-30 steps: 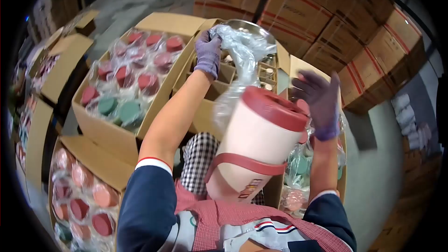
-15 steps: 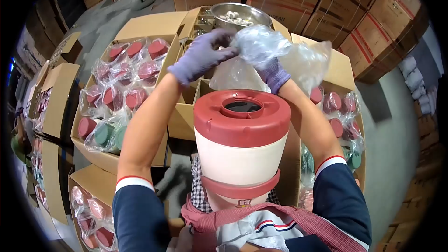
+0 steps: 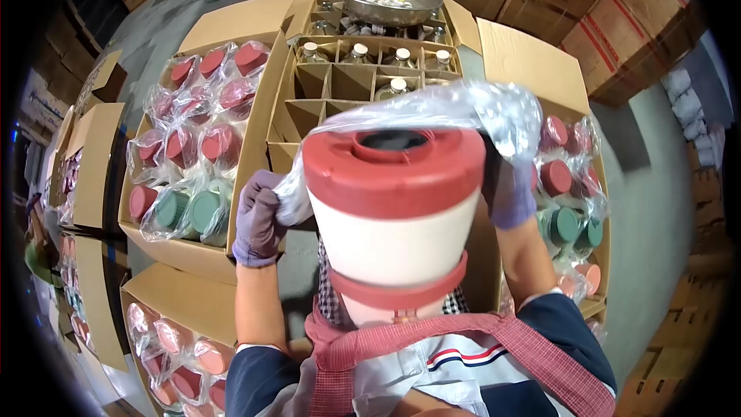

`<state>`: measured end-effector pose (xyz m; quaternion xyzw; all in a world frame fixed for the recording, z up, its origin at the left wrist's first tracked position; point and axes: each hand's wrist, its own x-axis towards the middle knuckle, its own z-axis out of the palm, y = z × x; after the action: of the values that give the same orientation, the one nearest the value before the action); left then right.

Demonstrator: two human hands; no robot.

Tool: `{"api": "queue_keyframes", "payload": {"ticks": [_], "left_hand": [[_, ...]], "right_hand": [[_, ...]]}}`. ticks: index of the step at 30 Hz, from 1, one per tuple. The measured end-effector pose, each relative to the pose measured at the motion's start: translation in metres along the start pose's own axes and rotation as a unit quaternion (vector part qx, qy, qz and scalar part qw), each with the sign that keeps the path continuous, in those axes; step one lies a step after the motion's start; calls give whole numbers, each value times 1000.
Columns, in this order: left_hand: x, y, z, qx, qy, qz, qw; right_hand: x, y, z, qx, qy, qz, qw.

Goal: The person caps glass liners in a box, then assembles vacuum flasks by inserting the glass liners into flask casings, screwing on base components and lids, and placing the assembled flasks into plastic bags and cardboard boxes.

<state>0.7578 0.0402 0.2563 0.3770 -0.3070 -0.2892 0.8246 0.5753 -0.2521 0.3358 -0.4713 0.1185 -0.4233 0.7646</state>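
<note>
A large white container [image 3: 394,239] with a red lid and red band stands upright against the person's lap. A clear plastic bag [image 3: 417,110] is stretched across the far side of its lid. My left hand [image 3: 259,218], in a purple glove, is closed on the bag's edge, left of the container. My right hand [image 3: 509,185], also gloved, is at the container's right side under the bunched bag, its fingers hidden by the plastic.
A divided carton [image 3: 351,81] holds glass bottles with white caps beyond the container. A metal bowl [image 3: 390,11] with small white pieces rests behind. Open cartons of bagged red and green-lidded items [image 3: 220,143] flank both sides. Stacked boxes [image 3: 617,38] stand at the back right.
Both hands have come down and apart to the container's two sides. The bag, bunched beyond the container before, is now spread across its lid.
</note>
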Motion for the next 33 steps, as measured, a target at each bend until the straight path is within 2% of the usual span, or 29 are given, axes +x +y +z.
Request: {"api": "queue_keyframes", "payload": {"ticks": [1,2,3,5,6,8,9,10,11,12,13,14,15,16,17,18,19,21,22,23,24,25,27,28,29,31,32,33], "left_hand": [[-3,6,5,80,-24,-9,996],[1,16,13,194,-95,44,975],[0,20,21,197,-95,52,974],[-11,26,32,182,-8,18,983],[-18,20,36,168,25,-28,985],[-30,9,44,129,95,-115,980],[-31,4,41,275,36,-85,957],[-32,-1,39,412,-10,-40,910],[-43,-11,26,457,-28,-65,886],[-55,-21,13,501,-48,-87,859],[-70,-30,10,570,-111,-22,814],[-84,-38,6,628,-162,53,759],[-96,-27,36,567,-147,62,808],[-111,-34,34,516,-87,77,849],[-119,-35,31,344,21,-58,937],[-120,-27,43,131,176,-137,966],[-114,-11,53,43,247,-169,953],[-97,17,90,32,266,6,963],[-99,26,98,131,198,52,970],[-100,31,104,226,127,99,961],[-101,25,104,225,94,123,962],[-110,16,93,269,82,70,957],[-129,-26,57,343,81,-9,936],[-150,-62,26,409,92,27,908],[-156,-76,11,435,85,17,896],[-168,-105,-19,488,70,-1,870],[-154,-82,4,312,120,-51,941],[-140,-58,27,126,171,-102,972]], "right_hand": [[8,22,-27,97,-168,-46,980],[-6,-1,-32,-266,-163,-223,924],[-26,-25,-19,-223,-172,-164,946],[-65,-72,6,-130,-168,-46,976],[-77,-83,11,-229,-244,-83,939],[-91,-100,18,-415,-381,-163,810],[-92,-107,20,-500,-438,-205,718],[-93,-113,19,-576,-487,-239,612],[-86,-99,-16,-540,-510,99,663],[-82,-89,-24,-537,-499,24,680],[-81,-84,-29,-530,-483,-52,695],[-92,-84,-27,-569,-429,-207,670],[-103,-83,-21,-569,-430,-206,670],[-120,-80,-13,-554,-386,-261,690],[-139,-76,-6,-537,-335,-312,708],[-152,-70,3,-521,-313,-318,728],[-157,-64,8,-507,-312,-335,731],[-146,-45,-1,-558,-199,-255,764],[-146,-47,2,-476,-105,-139,862],[-147,-51,6,-378,-8,-19,926],[-166,-56,15,-280,-42,-13,959],[-157,-59,2,-392,-240,-320,828],[-168,-79,1,-395,-368,-343,769],[-172,-75,-9,-425,-385,-347,743],[-170,-63,-28,-424,-383,-348,743],[-164,-44,-67,-514,-397,-224,726],[-170,-49,-62,-468,-304,-138,818],[-171,-59,-48,-386,-256,-128,877]]}}
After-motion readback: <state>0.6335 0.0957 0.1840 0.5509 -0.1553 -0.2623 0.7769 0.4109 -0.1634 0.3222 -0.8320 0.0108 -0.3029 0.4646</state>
